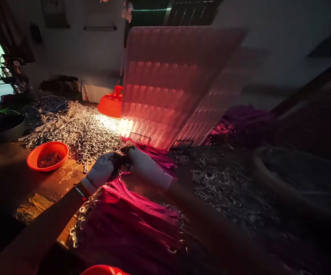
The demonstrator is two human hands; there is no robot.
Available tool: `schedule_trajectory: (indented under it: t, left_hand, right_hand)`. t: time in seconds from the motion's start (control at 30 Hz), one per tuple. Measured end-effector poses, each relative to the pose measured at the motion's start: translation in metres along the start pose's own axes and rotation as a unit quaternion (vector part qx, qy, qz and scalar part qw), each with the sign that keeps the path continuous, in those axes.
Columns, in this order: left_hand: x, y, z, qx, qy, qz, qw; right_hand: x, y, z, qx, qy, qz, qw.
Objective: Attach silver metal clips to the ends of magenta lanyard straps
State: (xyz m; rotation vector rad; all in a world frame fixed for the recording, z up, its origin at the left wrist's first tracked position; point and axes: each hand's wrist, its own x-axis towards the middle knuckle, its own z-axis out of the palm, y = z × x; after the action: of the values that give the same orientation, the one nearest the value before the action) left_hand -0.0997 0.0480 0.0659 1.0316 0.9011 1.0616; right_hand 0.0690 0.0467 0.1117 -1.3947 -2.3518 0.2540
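My left hand and my right hand, both in light gloves with dark fingertips, meet at the middle of the table. Their fingers are closed together around something too small and dark to make out. Just below them lies a thick bundle of magenta straps, with metal rings along its left and right ends. More magenta straps lie behind my right hand, at the foot of a ribbed translucent panel. A big heap of metal rings and hooks spreads behind my left hand.
An orange bowl with small parts stands at the left. A lit orange lamp hangs over the heap. More metal pieces lie at the right, near a large round rim. Another orange container shows at the bottom edge.
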Motion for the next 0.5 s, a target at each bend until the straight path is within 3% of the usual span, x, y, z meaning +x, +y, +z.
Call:
schedule_trajectory:
  t: [0.1,0.23,0.37,0.5]
  left_hand:
    - [0.008,0.011,0.031,0.006,-0.059,-0.006,0.998]
    - [0.022,0.024,0.079,0.009,-0.099,-0.027,0.995]
    - [0.041,0.018,0.124,0.077,-0.125,-0.026,0.989]
    - [0.068,-0.020,0.149,0.249,-0.140,-0.003,0.958]
  right_hand:
    - [-0.015,0.013,-0.035,-0.093,-0.041,0.006,0.995]
    - [-0.038,0.034,-0.060,-0.165,-0.010,0.021,0.986]
    - [-0.074,0.066,-0.065,-0.078,0.085,0.139,0.984]
    - [-0.140,0.093,-0.048,-0.007,0.230,0.234,0.945]
